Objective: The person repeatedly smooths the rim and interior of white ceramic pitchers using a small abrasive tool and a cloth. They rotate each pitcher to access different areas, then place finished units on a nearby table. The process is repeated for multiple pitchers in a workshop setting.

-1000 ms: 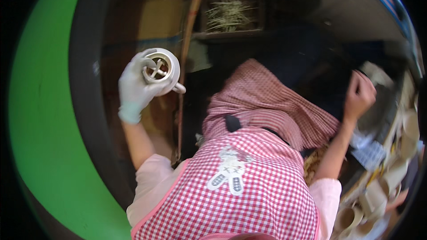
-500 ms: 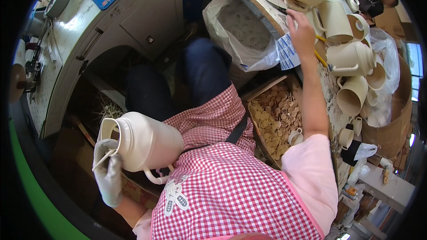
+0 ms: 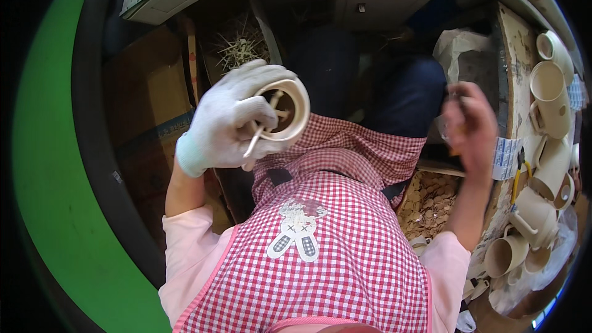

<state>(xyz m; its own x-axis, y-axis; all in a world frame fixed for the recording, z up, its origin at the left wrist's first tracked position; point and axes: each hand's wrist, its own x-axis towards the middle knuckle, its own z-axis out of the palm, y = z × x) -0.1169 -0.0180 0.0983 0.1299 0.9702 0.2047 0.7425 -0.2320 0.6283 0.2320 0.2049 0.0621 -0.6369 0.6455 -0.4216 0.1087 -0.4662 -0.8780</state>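
My left hand (image 3: 231, 117), in a white knit glove, is closed round a cream plastic jug (image 3: 301, 111) held over my lap. Its round mouth faces up at me, and the glove covers part of the body. Thin cream plastic sticks (image 3: 253, 140) poke out by my gloved fingers, and more pieces show inside the mouth. On the right, my bare right hand (image 3: 472, 126) hangs in the air beside the bench, its fingers curled. Something dark shows at those fingers, but motion blur hides what it is.
Several cream jugs (image 3: 549, 95) lie along the bench (image 3: 521, 55) at right, with yellow-handled pliers (image 3: 517, 179) and a printed sheet (image 3: 505, 157). Below is a box of small tan discs (image 3: 431, 200). Plastic scraps (image 3: 240, 46) lie beyond my left hand. A white bag (image 3: 459, 43) stands by the bench.
My view has swung left. My right hand has come away from the bench top toward my body. The jug has turned so its mouth faces me, still in my left hand.
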